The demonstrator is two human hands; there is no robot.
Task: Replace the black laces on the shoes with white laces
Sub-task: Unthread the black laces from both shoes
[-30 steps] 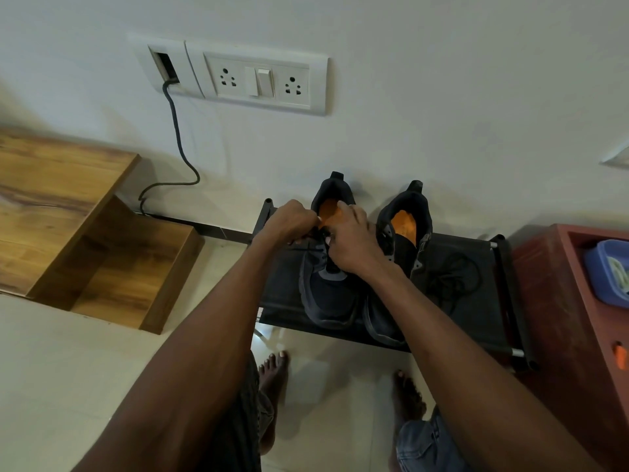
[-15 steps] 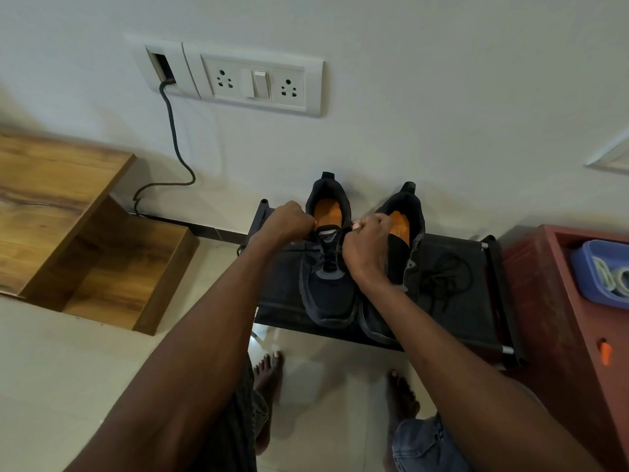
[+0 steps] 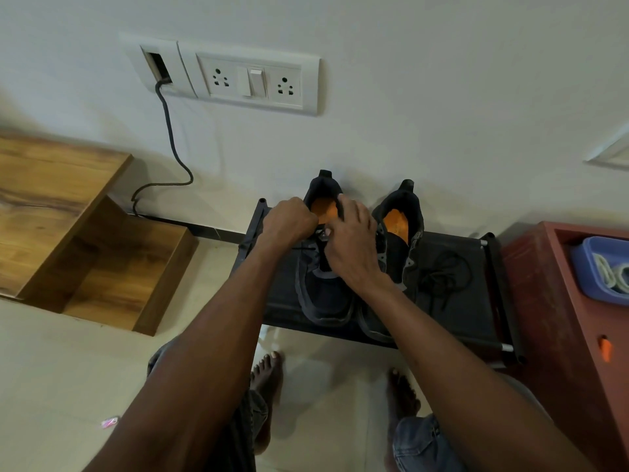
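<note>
Now both hands, left hand (image 3: 289, 221) and right hand (image 3: 354, 247), pinch black lace (image 3: 304, 248); shoes on black rack (image 3: 452, 311), tile floor (image 3: 68, 369).

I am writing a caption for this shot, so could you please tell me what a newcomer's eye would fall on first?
First come the two hands, the left hand and right hand, working at the top of the left shoe of a dark pair with orange insoles on a low black rack against the wall. Beside the right shoe, a loose black lace lies on the rack. High on the wall sits a white socket panel.
</note>
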